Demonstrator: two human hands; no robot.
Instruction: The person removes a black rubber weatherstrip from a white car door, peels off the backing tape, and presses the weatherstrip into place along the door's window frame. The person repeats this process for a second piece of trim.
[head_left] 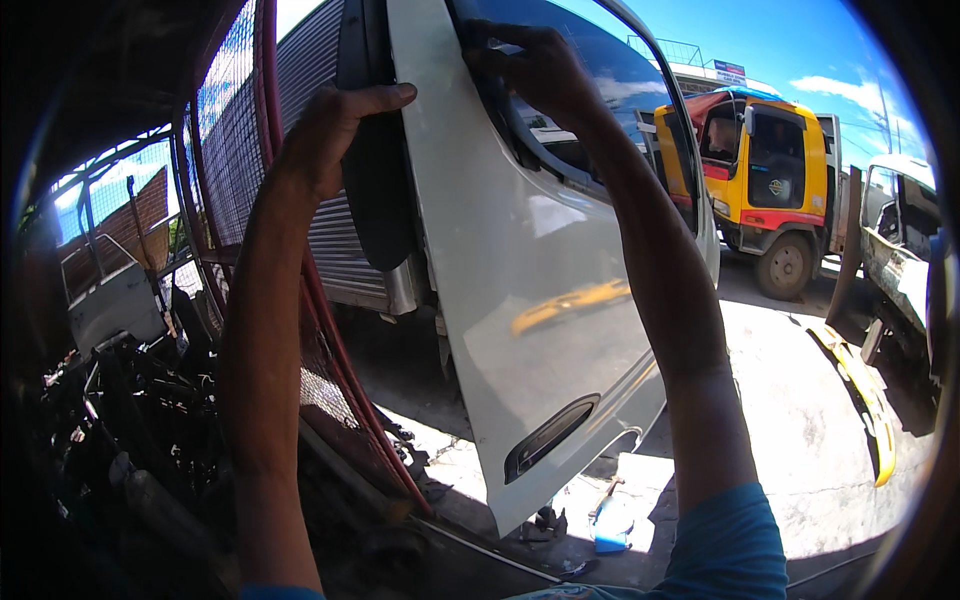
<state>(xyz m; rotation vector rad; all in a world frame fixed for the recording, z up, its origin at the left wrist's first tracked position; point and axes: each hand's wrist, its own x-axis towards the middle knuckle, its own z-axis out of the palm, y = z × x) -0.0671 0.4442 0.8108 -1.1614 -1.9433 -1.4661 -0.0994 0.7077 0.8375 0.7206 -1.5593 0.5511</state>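
A white vehicle door (540,270) stands tilted in front of me, with a dark glass window (610,60) and a black-rimmed handle recess (550,438) low on it. Along its left edge hangs a long black panel (380,190). My left hand (335,130) is closed round that panel's upper part; its thumb points right toward the door edge, and the other fingers are mostly hidden. My right hand (540,68) reaches higher, fingers bent and pressed at the black trim of the window's upper left corner. Shadow hides what its fingertips hold, if anything.
At left stand a red-framed mesh gate (325,330) and a dark heap of scrap parts (130,430). A yellow truck (785,170) is parked at right, near a stripped white cab (900,230). A yellow strip-shaped part (868,405) and a blue container (613,525) lie on the ground.
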